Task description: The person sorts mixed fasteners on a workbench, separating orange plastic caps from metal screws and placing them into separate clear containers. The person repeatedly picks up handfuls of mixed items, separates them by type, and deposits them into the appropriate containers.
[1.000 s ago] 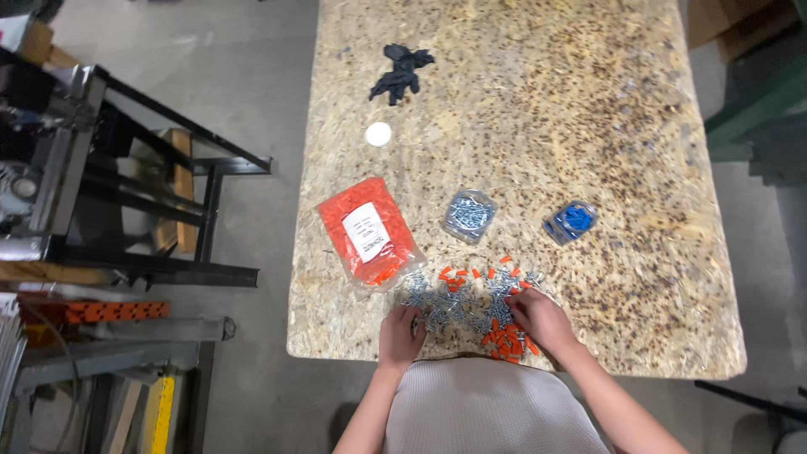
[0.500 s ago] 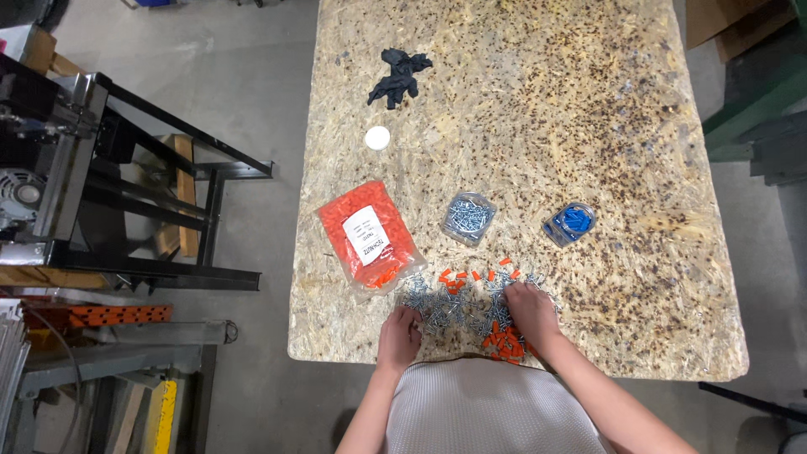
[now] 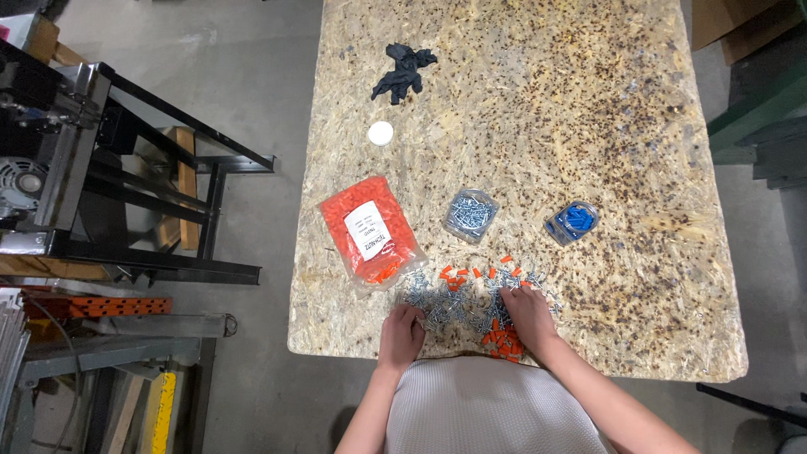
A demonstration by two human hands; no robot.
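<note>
Two hands resting on the near edge of a chipboard tabletop (image 3: 588, 126), both over a loose pile of silver screws (image 3: 454, 304) mixed with small orange plugs (image 3: 503, 340). Left hand (image 3: 401, 334) lying palm down at the pile's left end, fingers curled loosely onto the screws, not visibly gripping anything. Right hand (image 3: 527, 313) lying on the pile's right part, fingertips bent down among the screws, orange plugs just beside the wrist; cannot tell whether anything is being pinched. Sitting further up the tabletop: a clear bag of orange plugs (image 3: 370, 231) with a white label, touching the pile's left end; a small clear tub of screws (image 3: 470, 214); a small clear tub of blue plugs (image 3: 572, 222); a white round lid (image 3: 381, 133); a crumpled black glove (image 3: 403, 71). Standing left on the floor, a black metal frame (image 3: 168, 210).
</note>
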